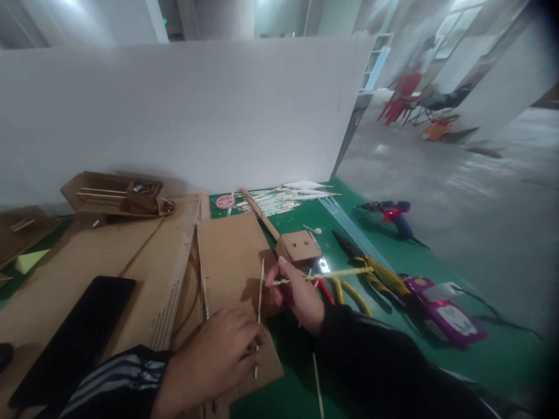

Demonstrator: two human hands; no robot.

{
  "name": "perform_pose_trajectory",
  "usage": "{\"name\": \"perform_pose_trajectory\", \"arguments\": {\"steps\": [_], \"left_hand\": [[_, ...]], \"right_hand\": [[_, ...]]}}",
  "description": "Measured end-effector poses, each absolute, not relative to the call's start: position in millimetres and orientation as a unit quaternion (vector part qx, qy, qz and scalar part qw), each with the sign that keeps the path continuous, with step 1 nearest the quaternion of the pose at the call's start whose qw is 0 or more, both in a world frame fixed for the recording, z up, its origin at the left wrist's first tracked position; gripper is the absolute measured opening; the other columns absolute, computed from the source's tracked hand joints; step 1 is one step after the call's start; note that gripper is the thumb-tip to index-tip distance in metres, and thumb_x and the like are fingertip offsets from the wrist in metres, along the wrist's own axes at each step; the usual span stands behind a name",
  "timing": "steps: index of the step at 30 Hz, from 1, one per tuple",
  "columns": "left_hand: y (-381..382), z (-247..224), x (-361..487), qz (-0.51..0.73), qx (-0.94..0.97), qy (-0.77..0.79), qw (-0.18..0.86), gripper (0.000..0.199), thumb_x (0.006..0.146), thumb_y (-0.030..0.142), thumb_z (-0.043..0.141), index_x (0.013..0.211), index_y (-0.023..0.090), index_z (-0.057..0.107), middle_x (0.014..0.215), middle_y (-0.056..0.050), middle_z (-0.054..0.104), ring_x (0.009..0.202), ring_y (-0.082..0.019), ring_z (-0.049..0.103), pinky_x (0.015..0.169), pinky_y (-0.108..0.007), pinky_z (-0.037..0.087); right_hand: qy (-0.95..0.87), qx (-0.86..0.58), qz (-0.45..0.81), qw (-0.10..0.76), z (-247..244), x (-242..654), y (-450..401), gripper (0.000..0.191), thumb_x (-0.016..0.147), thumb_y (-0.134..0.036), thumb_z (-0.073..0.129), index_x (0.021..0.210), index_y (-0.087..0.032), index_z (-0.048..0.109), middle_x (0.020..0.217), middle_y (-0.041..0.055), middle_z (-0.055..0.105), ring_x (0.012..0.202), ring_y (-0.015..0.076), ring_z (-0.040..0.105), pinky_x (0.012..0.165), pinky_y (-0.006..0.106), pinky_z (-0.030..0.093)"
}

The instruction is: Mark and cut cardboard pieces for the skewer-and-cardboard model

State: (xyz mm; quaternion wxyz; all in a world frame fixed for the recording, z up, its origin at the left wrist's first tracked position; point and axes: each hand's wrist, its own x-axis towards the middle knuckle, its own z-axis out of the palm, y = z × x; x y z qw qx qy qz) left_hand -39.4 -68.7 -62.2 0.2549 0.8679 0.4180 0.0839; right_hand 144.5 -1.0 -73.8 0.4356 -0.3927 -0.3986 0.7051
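Note:
My left hand (pixel 213 352) is closed, its fingers around the lower part of a thin wooden stick (pixel 261 285) that stands over a cardboard sheet (pixel 231 244). To its right, my right hand (pixel 299 291) pinches a long, thin yellow stick (pixel 340 273) pointing to the right; the part nearest the fingers looks twisted or notched. Just beyond my right hand sits a small cardboard box (pixel 301 246) with two holes in its top. Pliers with yellow handles (pixel 386 273) lie beside the yellow stick's far end. Parts of both hands' fingertips are hidden.
A black phone (pixel 82 337) rests on cardboard at left. Cardboard trays (pixel 100 195) stand by the white partition (pixel 183 116). Cotton-tipped sticks (pixel 279 201) lie at the back. A glue gun (pixel 391 215) and a purple device with a cable (pixel 445 311) lie at right.

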Motion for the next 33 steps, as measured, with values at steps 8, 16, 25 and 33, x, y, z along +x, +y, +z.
{"name": "perform_pose_trajectory", "arguments": {"steps": [8, 16, 25, 33], "left_hand": [[-82.0, -76.0, -44.2, 0.149, 0.883, 0.383, 0.228, 0.015, 0.096, 0.022, 0.053, 0.104, 0.026, 0.064, 0.091, -0.002, 0.065, 0.088, -0.020, 0.056, 0.078, -0.036, 0.041], [-89.6, -73.2, -33.8, 0.165, 0.905, 0.369, 0.134, 0.017, 0.089, 0.011, 0.058, 0.099, 0.024, 0.065, 0.118, -0.005, 0.063, 0.109, -0.026, 0.055, 0.085, -0.041, 0.049], [-84.7, -81.9, -23.1, 0.188, 0.914, 0.330, 0.144, 0.017, 0.091, 0.010, 0.055, 0.102, 0.019, 0.065, 0.110, -0.005, 0.065, 0.111, -0.021, 0.056, 0.111, -0.041, 0.042], [-77.6, -78.4, -22.8, 0.152, 0.916, 0.339, 0.153, 0.019, 0.088, 0.008, 0.056, 0.100, 0.018, 0.066, 0.103, -0.007, 0.064, 0.105, -0.025, 0.054, 0.096, -0.044, 0.052]], "right_hand": [[-0.405, -0.400, 0.696, 0.437, -73.3, 144.9, -0.7, 0.055, 0.088, -0.065, 0.051, 0.063, -0.018, 0.064, 0.041, -0.0059, 0.044, 0.041, 0.0103, 0.043, 0.051, 0.025, 0.042], [-0.434, -0.416, 0.685, 0.411, -66.6, 145.3, -6.2, 0.040, 0.081, -0.057, 0.066, 0.071, -0.018, 0.066, 0.052, -0.0049, 0.052, 0.047, 0.0098, 0.046, 0.045, 0.022, 0.034], [-0.440, -0.416, 0.694, 0.389, -67.8, 145.1, -4.6, 0.043, 0.082, -0.058, 0.061, 0.070, -0.017, 0.066, 0.053, -0.0047, 0.051, 0.048, 0.0089, 0.046, 0.047, 0.021, 0.034], [-0.449, -0.405, 0.700, 0.380, -69.9, 145.8, -4.2, 0.042, 0.084, -0.057, 0.059, 0.070, -0.018, 0.065, 0.054, -0.0048, 0.050, 0.049, 0.0088, 0.045, 0.048, 0.022, 0.033]]}}
